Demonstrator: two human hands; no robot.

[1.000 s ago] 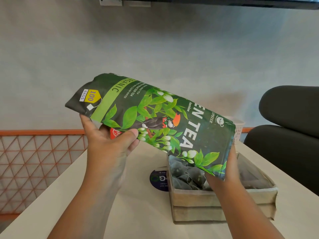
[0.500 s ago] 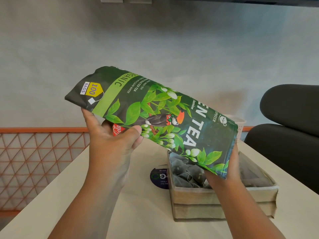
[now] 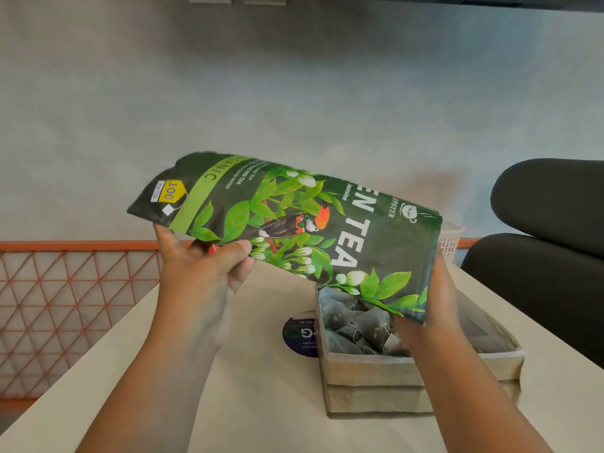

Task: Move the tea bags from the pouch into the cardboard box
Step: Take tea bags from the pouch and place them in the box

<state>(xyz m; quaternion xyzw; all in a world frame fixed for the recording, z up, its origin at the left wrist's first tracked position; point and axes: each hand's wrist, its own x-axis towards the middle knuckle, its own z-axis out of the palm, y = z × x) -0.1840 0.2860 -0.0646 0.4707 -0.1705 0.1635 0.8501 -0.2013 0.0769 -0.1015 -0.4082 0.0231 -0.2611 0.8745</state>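
Observation:
A dark green tea pouch [image 3: 294,220] printed with leaves and a bird hangs tilted in the air, its mouth end lower at the right, over the cardboard box [image 3: 369,377]. My left hand [image 3: 202,269] grips the raised bottom end, thumb on the front. My right hand [image 3: 438,295] holds the mouth end from behind, just above the box. Several grey pyramid tea bags [image 3: 356,325] lie inside the box. The pouch opening itself is hidden.
The box stands on a pale table [image 3: 255,403] beside a dark round sticker [image 3: 299,335]. A black chair [image 3: 549,243] is at the right. A white mesh basket [image 3: 452,241] peeks out behind the pouch. An orange railing with mesh [image 3: 72,289] runs along the left.
The pouch's raised left end has come down slightly and the whole pouch lies flatter. Both hands keep their grips and the mouth end stays over the box.

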